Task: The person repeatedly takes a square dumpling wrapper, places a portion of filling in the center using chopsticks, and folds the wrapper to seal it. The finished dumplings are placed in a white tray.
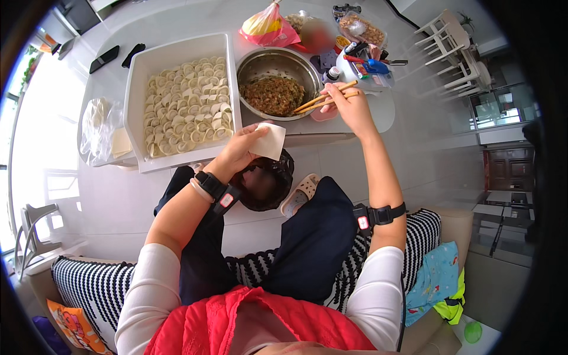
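My left hand [243,146] holds a square dough wrapper [269,142] in front of the table edge, between the tray and the bowl. A pair of wooden chopsticks [330,98] is in my right hand [348,108], at the bowl's right side; their tips touch the minced filling [275,95] near the rim. The filling lies in a steel bowl [310,66]. Left of the bowl, a white plastic tray [133,106] holds many rows of folded dumplings [191,106]. More square wrappers [120,143] lie by a clear plastic bag [95,128] at the table's left end.
A pink and yellow bag [270,26], a nut container [361,30], a small bottle [331,74] and a holder with a blue-handled tool [376,66] stand behind and right of the bowl. A phone [104,59] lies at the back left. Below the table edge sits a black-lined bin [266,182].
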